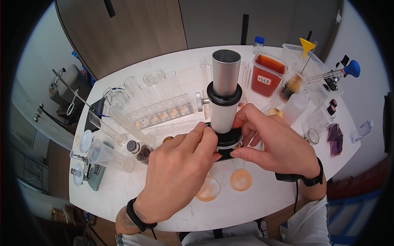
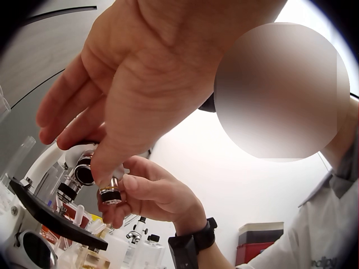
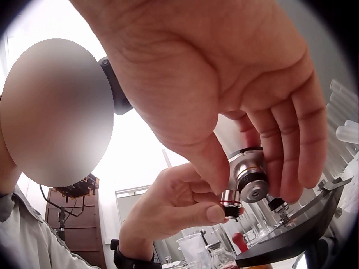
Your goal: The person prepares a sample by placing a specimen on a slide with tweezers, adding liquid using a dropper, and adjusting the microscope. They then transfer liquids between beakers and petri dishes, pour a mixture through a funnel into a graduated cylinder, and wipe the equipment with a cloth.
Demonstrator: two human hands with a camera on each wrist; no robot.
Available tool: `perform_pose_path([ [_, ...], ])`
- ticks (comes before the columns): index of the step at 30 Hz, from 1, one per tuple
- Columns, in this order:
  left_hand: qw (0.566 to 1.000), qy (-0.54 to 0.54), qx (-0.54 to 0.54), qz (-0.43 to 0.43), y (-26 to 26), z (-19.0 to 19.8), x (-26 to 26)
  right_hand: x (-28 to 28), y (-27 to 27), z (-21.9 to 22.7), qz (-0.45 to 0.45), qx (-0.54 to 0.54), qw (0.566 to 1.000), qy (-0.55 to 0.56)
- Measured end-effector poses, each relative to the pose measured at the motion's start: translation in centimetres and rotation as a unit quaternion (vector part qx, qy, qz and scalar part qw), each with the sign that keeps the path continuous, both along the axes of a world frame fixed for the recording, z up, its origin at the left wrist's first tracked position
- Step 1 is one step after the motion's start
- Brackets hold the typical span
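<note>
A microscope with a white body tube [image 1: 223, 117] stands upright in front of me, a silver tube [image 1: 226, 74] at its top. Both hands meet at its black nosepiece [image 1: 230, 140], low on the tube. My left hand [image 1: 176, 166] grips the near left side with curled fingers. From the right, my right hand [image 1: 277, 141] holds the other side, thumb below and fingers above. An objective lens [image 2: 110, 196] hangs by the right thumb in the left wrist view. Another objective [image 3: 253, 184] points down beside the right fingers, over the black stage [image 3: 297, 238].
Two shallow round dishes [image 1: 241, 181] lie in front of the microscope. Left of it are a brown capped bottle [image 1: 140, 151], a plastic beaker [image 1: 111, 156] and a test tube rack [image 1: 162, 117]. A red container [image 1: 267, 76] and a squeeze bottle [image 1: 294, 105] stand to the right.
</note>
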State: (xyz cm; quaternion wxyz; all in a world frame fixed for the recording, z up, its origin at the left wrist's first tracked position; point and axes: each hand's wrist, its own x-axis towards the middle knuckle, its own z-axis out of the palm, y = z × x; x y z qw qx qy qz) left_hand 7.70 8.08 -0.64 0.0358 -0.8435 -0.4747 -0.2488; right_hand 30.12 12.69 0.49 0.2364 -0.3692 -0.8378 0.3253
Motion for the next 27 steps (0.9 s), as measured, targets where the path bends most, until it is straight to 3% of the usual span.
perform_pose_path([
  [16,0.999,0.035,0.020,-0.030,0.1,-0.1,-0.6,0.4,-0.4,0.5,0.009,0.000,1.000,-0.006],
  [22,0.998,0.043,0.028,-0.032,-0.1,-0.1,-0.7,1.3,-0.6,0.6,-0.049,0.022,0.998,0.020],
  [27,0.999,0.048,-0.011,0.009,-0.7,0.2,-0.6,2.9,-1.0,-0.2,-0.071,0.096,0.990,-0.079],
])
